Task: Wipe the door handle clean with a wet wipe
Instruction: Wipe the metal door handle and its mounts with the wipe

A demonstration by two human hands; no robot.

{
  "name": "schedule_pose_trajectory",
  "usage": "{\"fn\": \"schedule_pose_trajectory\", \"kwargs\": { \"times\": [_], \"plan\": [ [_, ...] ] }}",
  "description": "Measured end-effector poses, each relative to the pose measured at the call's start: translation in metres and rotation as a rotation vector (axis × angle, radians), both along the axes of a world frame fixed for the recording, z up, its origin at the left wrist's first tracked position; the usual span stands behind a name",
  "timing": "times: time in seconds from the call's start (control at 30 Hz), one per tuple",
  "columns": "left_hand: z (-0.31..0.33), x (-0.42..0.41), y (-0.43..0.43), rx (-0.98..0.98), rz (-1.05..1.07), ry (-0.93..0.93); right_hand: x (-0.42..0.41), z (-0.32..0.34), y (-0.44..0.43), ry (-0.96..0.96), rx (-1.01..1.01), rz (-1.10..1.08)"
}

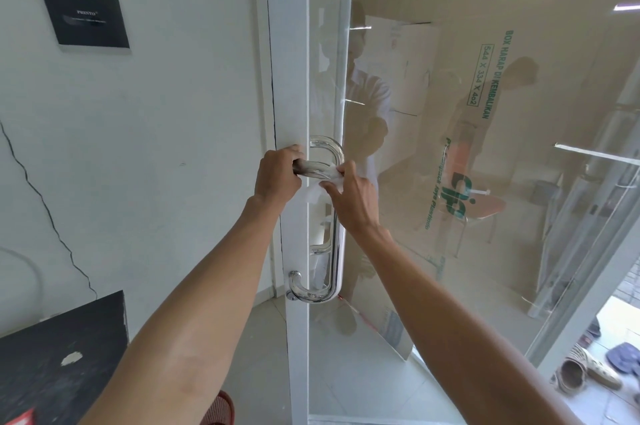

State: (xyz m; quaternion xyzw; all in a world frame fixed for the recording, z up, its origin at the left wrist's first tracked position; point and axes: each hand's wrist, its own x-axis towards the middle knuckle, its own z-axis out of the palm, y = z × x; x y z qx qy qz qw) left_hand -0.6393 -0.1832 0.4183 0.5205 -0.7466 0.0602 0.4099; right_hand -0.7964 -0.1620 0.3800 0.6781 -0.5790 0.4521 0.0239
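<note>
Door handle (pixel 335 234), a chrome bar on the white frame of a glass door (pixel 450 269), stands upright at mid-scene, its long axis running from a curved top end down to a hooked bottom end. Both hands work at the top. The left hand (pixel 278 175) curls round the short horizontal stub on the left, gripping it. The right hand (pixel 353 196), just right of it, pinches a white wet wipe (pixel 320 191) against the metal where the stub meets the upright. Most of the bar lies below the hands, so the coming stroke looks to be downward, and the right hand sits nearer that stretch. Counted: one handle, one wipe, two bare hands. A black wall plate (pixel 85 18) hangs at far left.
</note>
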Motion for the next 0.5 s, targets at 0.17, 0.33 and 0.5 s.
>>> {"fn": "schedule_pose_trajectory", "kwargs": {
  "times": [0.17,0.33,0.5],
  "plan": [
    [0.001,-0.001,0.001,-0.002,0.009,-0.004,-0.008,-0.031,0.003,-0.122,0.007,-0.059],
    [0.001,-0.001,0.002,-0.008,-0.003,0.001,0.000,-0.046,0.005,-0.288,0.124,-0.079],
    [0.001,0.000,-0.001,-0.011,-0.010,0.009,0.010,-0.018,-0.002,-0.404,0.062,-0.025]
  ]
}}
